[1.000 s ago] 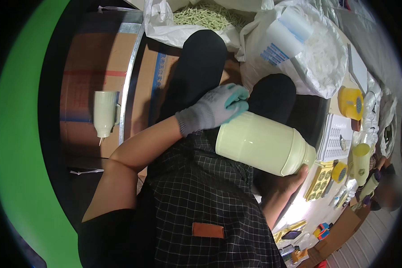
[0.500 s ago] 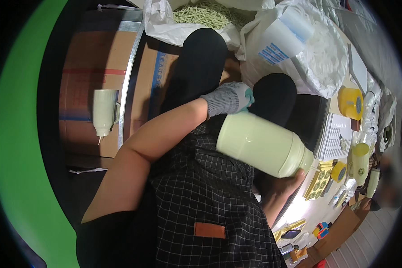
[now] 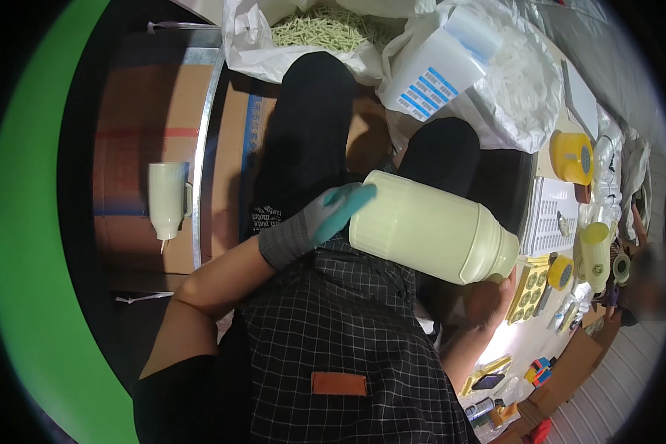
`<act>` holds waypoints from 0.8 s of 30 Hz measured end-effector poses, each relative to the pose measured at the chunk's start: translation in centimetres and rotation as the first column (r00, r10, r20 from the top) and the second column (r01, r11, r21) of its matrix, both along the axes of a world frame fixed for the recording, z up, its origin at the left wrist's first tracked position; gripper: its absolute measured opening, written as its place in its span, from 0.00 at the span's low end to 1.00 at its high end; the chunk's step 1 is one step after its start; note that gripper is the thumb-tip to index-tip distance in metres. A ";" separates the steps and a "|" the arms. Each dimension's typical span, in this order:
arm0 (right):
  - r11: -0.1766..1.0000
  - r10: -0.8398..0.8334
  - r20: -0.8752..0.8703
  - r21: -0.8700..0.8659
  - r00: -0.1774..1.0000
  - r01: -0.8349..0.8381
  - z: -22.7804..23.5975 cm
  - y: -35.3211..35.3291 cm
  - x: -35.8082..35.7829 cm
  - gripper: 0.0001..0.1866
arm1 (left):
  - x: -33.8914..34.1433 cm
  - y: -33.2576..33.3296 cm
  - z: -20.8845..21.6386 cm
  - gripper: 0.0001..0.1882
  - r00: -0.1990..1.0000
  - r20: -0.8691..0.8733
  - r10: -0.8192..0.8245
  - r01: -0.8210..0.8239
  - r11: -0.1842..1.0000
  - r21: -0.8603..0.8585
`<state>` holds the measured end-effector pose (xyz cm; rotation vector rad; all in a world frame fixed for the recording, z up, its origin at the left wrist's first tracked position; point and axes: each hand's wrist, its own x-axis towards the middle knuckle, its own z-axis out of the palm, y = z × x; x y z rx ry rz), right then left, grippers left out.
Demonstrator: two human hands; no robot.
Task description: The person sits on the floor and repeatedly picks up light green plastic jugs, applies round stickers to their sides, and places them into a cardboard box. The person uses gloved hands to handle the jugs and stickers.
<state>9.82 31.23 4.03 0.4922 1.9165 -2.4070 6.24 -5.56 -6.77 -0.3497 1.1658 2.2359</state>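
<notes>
A pale green thermos flask [image 3: 422,226] lies tilted across my lap, its wide base to the left and its narrower neck to the right. My left hand [image 3: 327,216], in a grey and teal glove, meets the base with its fingers stretched out along the rim. My bare right hand [image 3: 488,300] is closed around the neck end from below; part of it is blurred and hidden by the flask. A pale green handled tumbler [image 3: 168,200] rests on the cardboard box at the left, with a thin stick at its narrow end.
The brown cardboard box [image 3: 144,148] has a metal-edged rim. A white sack [image 3: 251,55] holds many pale green sticks; beside it stands a bag of clear plastic pieces [image 3: 529,96]. Tape rolls [image 3: 572,159], sheets [image 3: 551,214] and stickers [image 3: 529,292] lie on the right-hand table. Another person works beyond.
My left hand has moved left and down, from the flask's upper side to its base, and its fingers have straightened. The flask has shifted slightly left and up, with my right hand still at its neck.
</notes>
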 end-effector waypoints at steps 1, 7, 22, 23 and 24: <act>1.000 -0.004 -0.015 -0.004 1.000 0.004 0.0 -0.1 0.0 0.55 | -0.2 0.3 2.1 0.24 0.994 -0.111 -0.001 -0.008 0.997 -0.082; 0.957 0.055 -0.177 -0.273 0.983 -0.102 1.4 -4.7 -3.7 0.60 | -1.4 -4.7 9.1 0.21 0.707 -0.594 -0.383 -0.223 0.677 -0.701; 0.997 -0.042 0.202 -0.050 0.979 0.053 -5.8 -6.0 -4.1 0.26 | 4.2 -43.0 -6.9 0.32 0.364 -0.167 0.916 -0.927 0.339 -0.161; 0.996 -0.081 0.202 -0.012 0.976 0.085 -6.0 -5.5 -3.6 0.26 | 4.6 -42.3 -7.8 0.32 0.450 -0.245 0.859 -0.864 0.349 -0.363; 0.996 -0.093 0.164 0.030 0.982 0.089 -6.1 -5.6 -3.5 0.26 | 3.6 -40.1 -8.5 0.32 0.481 -0.227 0.847 -0.827 0.353 -0.439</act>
